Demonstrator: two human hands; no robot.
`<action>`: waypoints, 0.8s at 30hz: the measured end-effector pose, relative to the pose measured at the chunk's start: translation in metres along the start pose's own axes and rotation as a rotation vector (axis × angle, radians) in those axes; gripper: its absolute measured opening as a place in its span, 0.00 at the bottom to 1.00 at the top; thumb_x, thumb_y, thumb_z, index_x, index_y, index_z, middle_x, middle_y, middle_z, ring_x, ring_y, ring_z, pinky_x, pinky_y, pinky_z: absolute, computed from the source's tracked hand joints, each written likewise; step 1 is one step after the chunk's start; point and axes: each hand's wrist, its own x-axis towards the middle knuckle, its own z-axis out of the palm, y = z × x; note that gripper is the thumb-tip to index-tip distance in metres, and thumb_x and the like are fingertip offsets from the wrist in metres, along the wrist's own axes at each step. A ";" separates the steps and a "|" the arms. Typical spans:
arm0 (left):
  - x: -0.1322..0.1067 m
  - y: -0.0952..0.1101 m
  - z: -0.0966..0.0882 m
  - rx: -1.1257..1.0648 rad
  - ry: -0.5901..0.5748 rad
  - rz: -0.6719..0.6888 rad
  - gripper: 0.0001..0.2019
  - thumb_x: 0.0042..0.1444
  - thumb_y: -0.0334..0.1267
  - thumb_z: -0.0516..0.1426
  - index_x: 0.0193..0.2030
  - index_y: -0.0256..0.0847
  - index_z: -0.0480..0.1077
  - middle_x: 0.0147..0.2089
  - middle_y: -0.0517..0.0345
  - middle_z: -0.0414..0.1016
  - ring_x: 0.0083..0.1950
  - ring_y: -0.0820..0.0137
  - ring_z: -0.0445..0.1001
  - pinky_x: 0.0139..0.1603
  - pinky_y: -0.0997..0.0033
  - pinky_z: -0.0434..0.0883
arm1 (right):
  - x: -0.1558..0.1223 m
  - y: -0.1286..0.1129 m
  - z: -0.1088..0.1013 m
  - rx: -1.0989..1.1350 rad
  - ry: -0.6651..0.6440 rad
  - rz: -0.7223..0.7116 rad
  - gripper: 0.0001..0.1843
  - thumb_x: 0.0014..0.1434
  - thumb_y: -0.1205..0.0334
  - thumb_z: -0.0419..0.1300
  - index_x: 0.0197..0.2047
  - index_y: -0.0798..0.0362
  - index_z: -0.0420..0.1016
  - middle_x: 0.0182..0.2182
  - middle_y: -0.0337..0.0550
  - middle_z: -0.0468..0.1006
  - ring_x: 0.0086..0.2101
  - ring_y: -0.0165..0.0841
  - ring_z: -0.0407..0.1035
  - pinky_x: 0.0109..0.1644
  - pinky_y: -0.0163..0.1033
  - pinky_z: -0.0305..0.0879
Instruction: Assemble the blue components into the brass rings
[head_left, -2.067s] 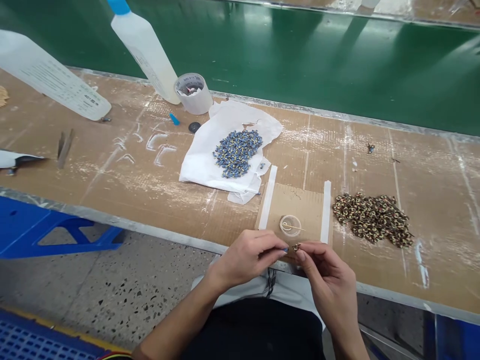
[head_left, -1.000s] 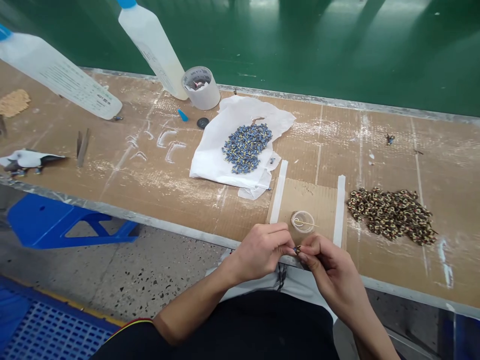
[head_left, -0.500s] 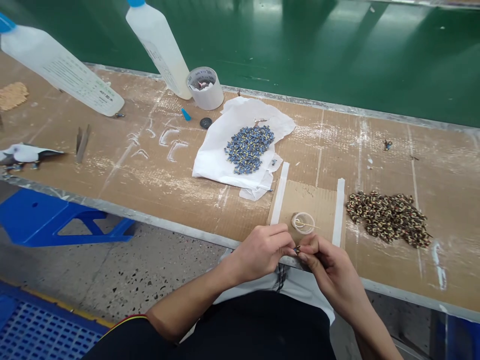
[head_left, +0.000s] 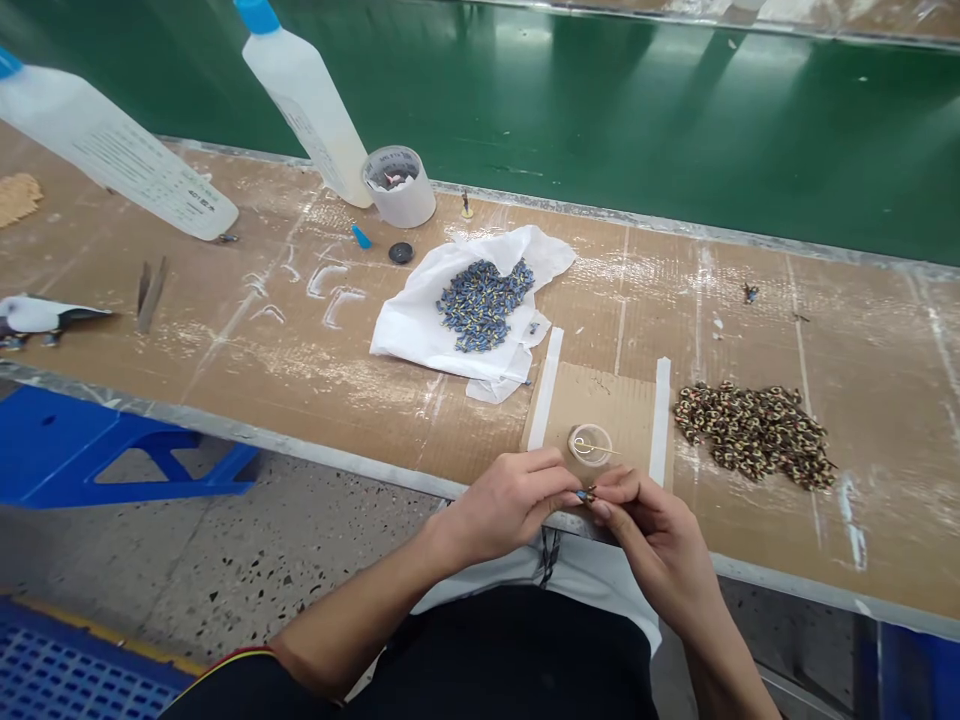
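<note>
My left hand (head_left: 521, 500) is closed in a pinch on a small blue piece (head_left: 581, 495) at the table's front edge. Fingertip to fingertip with it, my right hand (head_left: 656, 520) pinches a tiny dark piece (head_left: 591, 491), mostly covered by the fingers. The two pieces meet or nearly meet; I cannot tell which. Just beyond the fingers stands a small clear cup (head_left: 590, 445) with a thin stick (head_left: 606, 449) across it. A pile of small blue and yellow pieces (head_left: 484, 305) lies on white paper (head_left: 409, 335). To the right is a heap of dark and yellow pieces (head_left: 754, 430).
Two white bottles with blue caps, one upright (head_left: 307, 110) and one leaning (head_left: 124, 150), stand at the back left. Nearby are a tape roll (head_left: 409, 205), a black disc (head_left: 401, 253) and a blue nozzle (head_left: 361, 237). A blue stool (head_left: 97, 450) is below the table.
The view has shifted slightly, so the table's things sit a little further left. My hands stay together in their pinch, and more of the blue piece shows between the fingertips.
</note>
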 end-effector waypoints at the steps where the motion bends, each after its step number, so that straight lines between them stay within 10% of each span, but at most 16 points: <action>1: 0.000 0.000 0.001 0.000 0.004 -0.003 0.13 0.70 0.36 0.49 0.41 0.34 0.74 0.36 0.53 0.72 0.35 0.70 0.71 0.38 0.73 0.68 | 0.000 0.000 0.000 -0.002 0.005 0.007 0.05 0.66 0.61 0.60 0.36 0.51 0.72 0.33 0.40 0.71 0.31 0.28 0.68 0.32 0.31 0.66; 24: 0.000 0.000 0.009 0.271 0.075 0.106 0.15 0.66 0.27 0.46 0.31 0.38 0.68 0.28 0.59 0.63 0.28 0.73 0.63 0.30 0.74 0.62 | 0.004 -0.004 -0.003 -0.264 -0.086 0.010 0.12 0.68 0.62 0.54 0.31 0.51 0.67 0.25 0.38 0.72 0.25 0.29 0.65 0.30 0.33 0.63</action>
